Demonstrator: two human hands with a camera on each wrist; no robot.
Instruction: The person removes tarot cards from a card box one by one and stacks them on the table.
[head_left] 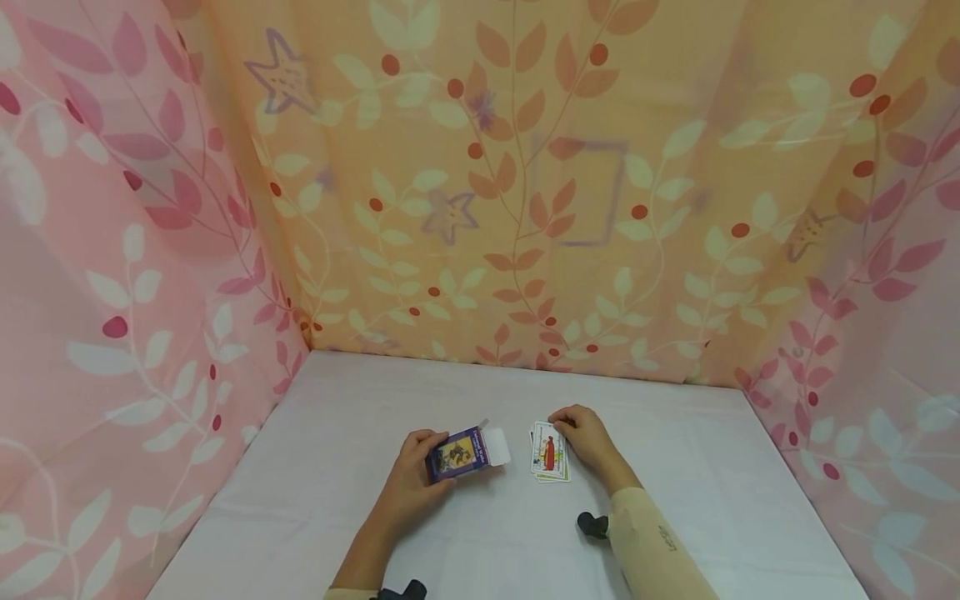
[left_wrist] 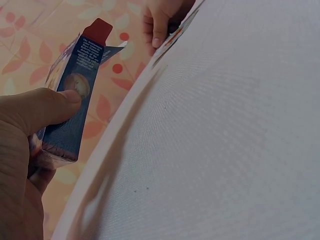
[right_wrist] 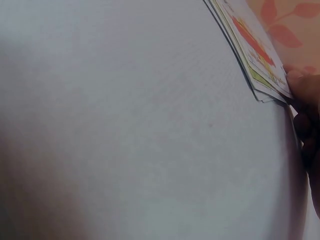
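Observation:
My left hand [head_left: 429, 450] grips a dark blue card box [head_left: 457, 454] just above the white table, its white flap [head_left: 497, 447] open to the right. In the left wrist view my thumb [left_wrist: 65, 100] presses on the face of the box [left_wrist: 75, 115], whose open end points away. My right hand [head_left: 564, 423] curls its fingers over the far edge of a small stack of cards [head_left: 550, 457] lying face up on the table. The right wrist view shows the stack of cards [right_wrist: 250, 47] fanned slightly, with a fingertip [right_wrist: 302, 90] at its corner.
A white cloth covers the table [head_left: 675, 500]. Leaf-patterned curtains [head_left: 487, 208] close in the back and both sides. A small black object [head_left: 592, 525] sits by my right sleeve.

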